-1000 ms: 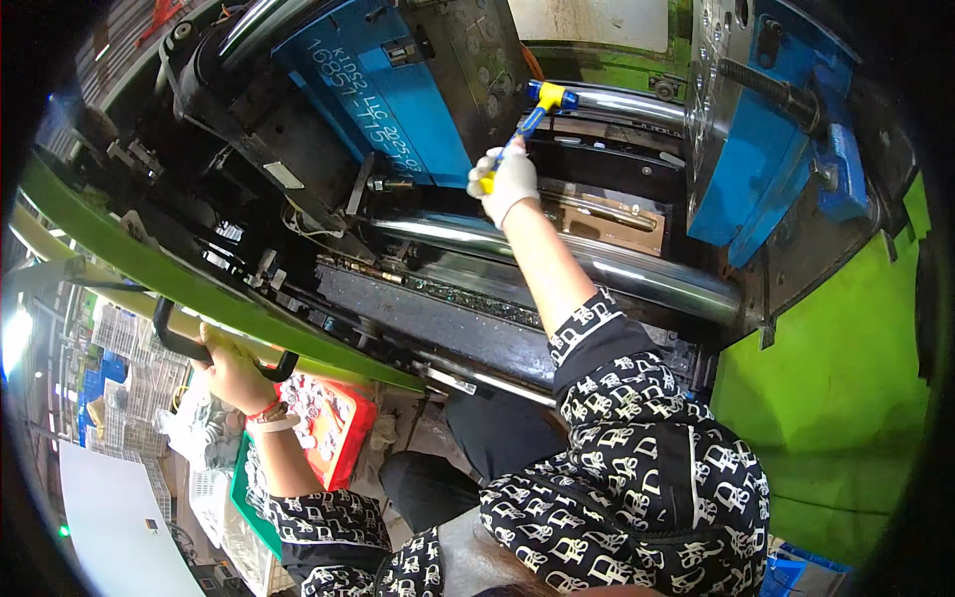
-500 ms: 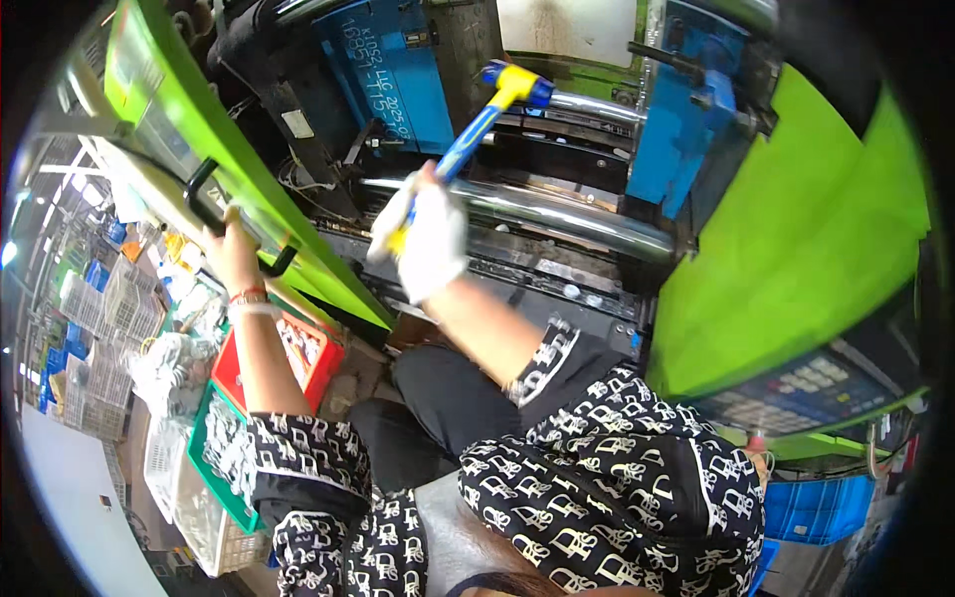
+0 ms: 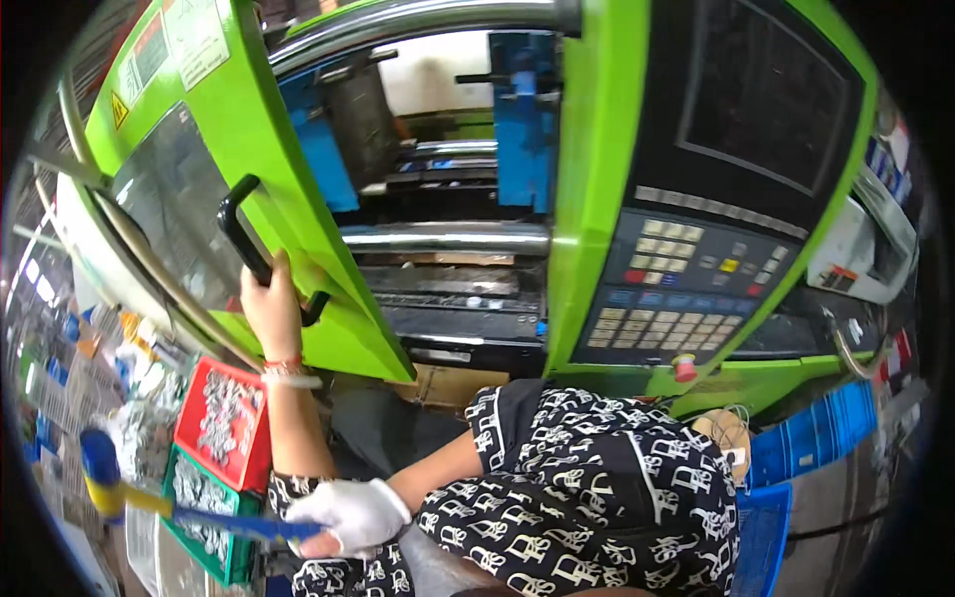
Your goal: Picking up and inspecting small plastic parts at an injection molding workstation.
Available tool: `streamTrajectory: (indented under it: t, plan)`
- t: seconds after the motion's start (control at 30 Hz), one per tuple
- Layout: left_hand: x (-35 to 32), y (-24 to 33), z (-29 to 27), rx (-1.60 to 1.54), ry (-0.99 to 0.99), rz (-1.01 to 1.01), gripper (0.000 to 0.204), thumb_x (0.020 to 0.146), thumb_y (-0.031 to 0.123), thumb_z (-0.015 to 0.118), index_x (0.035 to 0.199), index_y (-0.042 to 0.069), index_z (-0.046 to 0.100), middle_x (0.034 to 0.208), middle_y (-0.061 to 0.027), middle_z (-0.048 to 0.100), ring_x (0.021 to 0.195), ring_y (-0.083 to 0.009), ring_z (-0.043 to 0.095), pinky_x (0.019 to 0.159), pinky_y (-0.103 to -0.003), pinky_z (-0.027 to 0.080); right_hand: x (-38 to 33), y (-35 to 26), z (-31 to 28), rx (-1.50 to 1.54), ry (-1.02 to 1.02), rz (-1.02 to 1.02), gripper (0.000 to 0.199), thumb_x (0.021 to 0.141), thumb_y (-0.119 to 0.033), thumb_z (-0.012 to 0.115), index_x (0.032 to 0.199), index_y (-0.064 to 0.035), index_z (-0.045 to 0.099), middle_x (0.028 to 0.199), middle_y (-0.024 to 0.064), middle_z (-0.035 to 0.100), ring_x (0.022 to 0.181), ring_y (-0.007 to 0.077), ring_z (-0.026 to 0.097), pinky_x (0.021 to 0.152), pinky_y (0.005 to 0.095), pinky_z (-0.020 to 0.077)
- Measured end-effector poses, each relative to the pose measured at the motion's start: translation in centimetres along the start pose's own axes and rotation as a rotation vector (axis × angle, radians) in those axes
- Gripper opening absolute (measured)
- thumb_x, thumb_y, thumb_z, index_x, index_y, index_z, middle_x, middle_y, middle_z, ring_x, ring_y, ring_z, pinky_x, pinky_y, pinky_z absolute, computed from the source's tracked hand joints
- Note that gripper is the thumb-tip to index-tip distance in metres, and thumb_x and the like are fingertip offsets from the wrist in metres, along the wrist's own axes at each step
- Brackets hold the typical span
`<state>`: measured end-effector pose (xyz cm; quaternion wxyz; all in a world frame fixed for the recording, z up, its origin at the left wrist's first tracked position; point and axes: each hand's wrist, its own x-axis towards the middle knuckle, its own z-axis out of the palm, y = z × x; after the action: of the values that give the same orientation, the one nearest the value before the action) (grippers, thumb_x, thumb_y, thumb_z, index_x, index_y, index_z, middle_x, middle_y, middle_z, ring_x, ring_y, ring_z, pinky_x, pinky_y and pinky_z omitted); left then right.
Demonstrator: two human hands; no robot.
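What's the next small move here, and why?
Probably ease the green door toward the control panel with the left hand: it grips the black handle, a gap is open between door and panel, and the right hand holds the hammer clear of it.

"What was down on the left?"
"There was a red tray (image 3: 258, 453) of small grey pieces (image 3: 227, 418), with a green tray (image 3: 240, 555) just beside it, also filled."
"And on the right?"
"A control panel (image 3: 716, 182) showed a dark screen (image 3: 766, 95) above rows of buttons (image 3: 675, 232), with a red knob (image 3: 684, 368) below. A blue crate (image 3: 818, 433) stood farther right."
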<state>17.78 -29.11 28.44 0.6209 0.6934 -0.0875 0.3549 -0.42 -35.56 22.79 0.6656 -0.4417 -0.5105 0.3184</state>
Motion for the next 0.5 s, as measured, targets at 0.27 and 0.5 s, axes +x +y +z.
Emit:
streamTrajectory:
  t: [0.27, 0.5]
  plan:
    - [-10.4, 6.6, 6.1, 0.017, -0.292, 0.068, 0.028, 0.076, 0.016, 0.061, 0.095, -0.001, 0.051, 0.08, -0.0169, 0.06, 0.071, -0.029, 0.059, 0.064, -0.038, 0.047, -2.6, -1.3, 3.3, 0.064, -0.093, 0.116, 0.04, 0.086, -0.041, 0.055, 0.094, -0.0019, 0.052, 0.054, 0.0003, 0.049, 0.041, 0.0064, 0.048, 0.039, 0.0214, 0.0386]
    - [-14.0, 6.6, 7.0, -0.229, -0.631, 0.233, 0.047, 0.074, 0.02, 0.057, 0.111, -0.004, 0.042, 0.103, -0.0267, 0.054, 0.097, -0.0391, 0.053, 0.082, -0.043, 0.043, -3.5, -1.7, 3.3, 0.501, 0.078, 0.275, 0.036, 0.091, -0.03, 0.05, 0.106, 0.001, 0.043, 0.055, 0.0056, 0.047, 0.039, 0.0146, 0.047, 0.039, 0.0259, 0.0405]
